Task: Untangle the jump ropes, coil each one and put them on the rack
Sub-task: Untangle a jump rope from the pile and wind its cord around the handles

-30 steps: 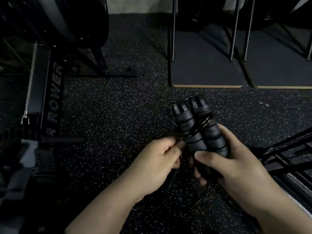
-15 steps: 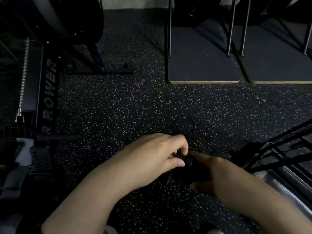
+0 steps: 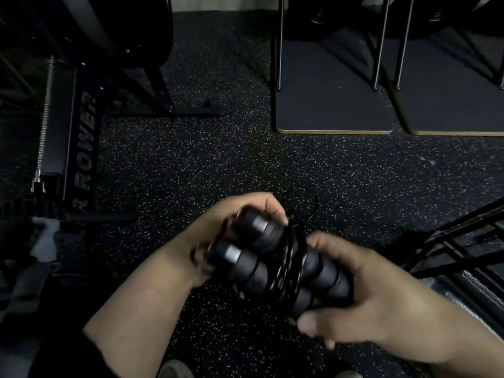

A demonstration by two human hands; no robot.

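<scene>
Two black foam jump-rope handles (image 3: 251,264) lie side by side between my hands, pointing up-left, each with a silver band near its end. Thin black rope (image 3: 289,264) is wound several times round their middle, and a small loop of it (image 3: 300,199) sticks out above. My right hand (image 3: 362,301) grips the lower ends of the handles, thumb on one side and fingers on the other. My left hand (image 3: 207,236) curls round the upper ends from behind, its fingers partly hidden by the handles.
A rowing machine (image 3: 81,148) stands at the left. Two dark boards with light edges (image 3: 334,110) hold metal uprights at the back. A black metal rack frame (image 3: 458,241) juts in at the right. Speckled rubber floor (image 3: 204,165) lies between them.
The bundle went low and out of sight half a second ago. It now sits tilted up-left between both hands, with the left hand round its upper ends instead of pinching rope.
</scene>
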